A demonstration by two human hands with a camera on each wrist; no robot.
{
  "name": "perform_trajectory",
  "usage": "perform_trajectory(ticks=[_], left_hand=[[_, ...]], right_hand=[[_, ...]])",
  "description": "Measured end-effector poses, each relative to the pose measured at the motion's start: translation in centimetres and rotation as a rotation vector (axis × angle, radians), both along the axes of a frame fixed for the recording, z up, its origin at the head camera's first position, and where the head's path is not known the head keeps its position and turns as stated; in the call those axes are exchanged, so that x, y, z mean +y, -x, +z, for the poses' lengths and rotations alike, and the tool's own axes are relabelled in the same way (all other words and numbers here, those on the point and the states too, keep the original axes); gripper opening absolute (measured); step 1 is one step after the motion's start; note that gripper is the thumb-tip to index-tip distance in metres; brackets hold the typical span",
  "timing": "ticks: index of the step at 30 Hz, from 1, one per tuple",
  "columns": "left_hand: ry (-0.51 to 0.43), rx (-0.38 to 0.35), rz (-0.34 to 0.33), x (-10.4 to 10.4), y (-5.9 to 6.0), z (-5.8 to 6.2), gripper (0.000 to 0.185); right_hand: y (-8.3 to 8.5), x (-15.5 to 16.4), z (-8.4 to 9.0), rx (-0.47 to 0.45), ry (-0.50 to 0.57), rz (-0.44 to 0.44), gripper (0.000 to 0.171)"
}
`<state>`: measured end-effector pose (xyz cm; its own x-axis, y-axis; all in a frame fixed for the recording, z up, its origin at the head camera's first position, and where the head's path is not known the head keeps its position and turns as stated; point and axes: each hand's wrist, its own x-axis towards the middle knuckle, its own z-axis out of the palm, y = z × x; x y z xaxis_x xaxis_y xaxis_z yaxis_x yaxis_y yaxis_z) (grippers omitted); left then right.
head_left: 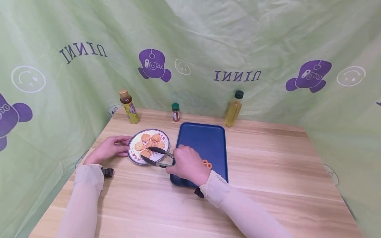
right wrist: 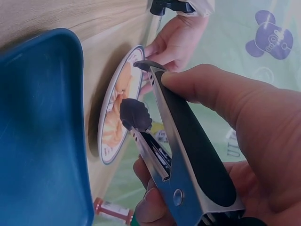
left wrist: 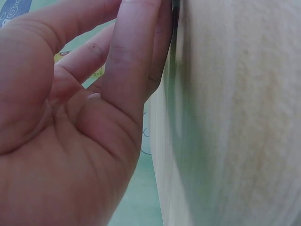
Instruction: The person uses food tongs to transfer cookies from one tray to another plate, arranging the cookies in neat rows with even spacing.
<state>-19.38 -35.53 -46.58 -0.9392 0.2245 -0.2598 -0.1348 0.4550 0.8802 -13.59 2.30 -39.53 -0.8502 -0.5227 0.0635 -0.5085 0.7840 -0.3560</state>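
Observation:
My right hand (head_left: 190, 165) grips a pair of kitchen tongs (right wrist: 197, 155), thumb along one black handle. Their dark tips (head_left: 157, 150) are spread apart over a white plate (head_left: 135, 137) with a blue rim. Several swirled butter cookies (head_left: 146, 137) lie on the plate, near or between the tips. At the plate's left edge, my left hand (head_left: 108, 150) holds the rim with bent fingers; the left wrist view barely shows the plate. A blue tray (head_left: 202, 135) lies under my right hand, with small ring-shaped biscuits (head_left: 207, 164) on it, partly hidden by the hand.
Behind the plate stand a yellow-labelled sauce bottle (head_left: 131, 110) and a small green-capped spice jar (head_left: 176, 114). An oil bottle (head_left: 233, 112) with a dark cap is behind the tray's right corner. A green printed curtain (head_left: 193, 39) surrounds the wooden table (head_left: 268, 165).

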Motion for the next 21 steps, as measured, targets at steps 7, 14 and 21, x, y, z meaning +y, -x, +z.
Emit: perform_trajectory(ticks=[7,14,21], left_hand=[[0.021,-0.006,-0.004,0.0,0.0,0.2,0.066],[0.038,-0.009,-0.003,0.0,0.1,0.3,0.065],[0.03,-0.016,-0.005,0.0,0.1,0.3,0.065]], right_hand=[[-0.6,1.2,0.1,-0.009,0.038,-0.016,0.034],[-1.1,2.7,0.0,-0.012,0.063,-0.031,0.037],[-1.4,4.9,0.0,-0.046,0.084,-0.082,0.046]])
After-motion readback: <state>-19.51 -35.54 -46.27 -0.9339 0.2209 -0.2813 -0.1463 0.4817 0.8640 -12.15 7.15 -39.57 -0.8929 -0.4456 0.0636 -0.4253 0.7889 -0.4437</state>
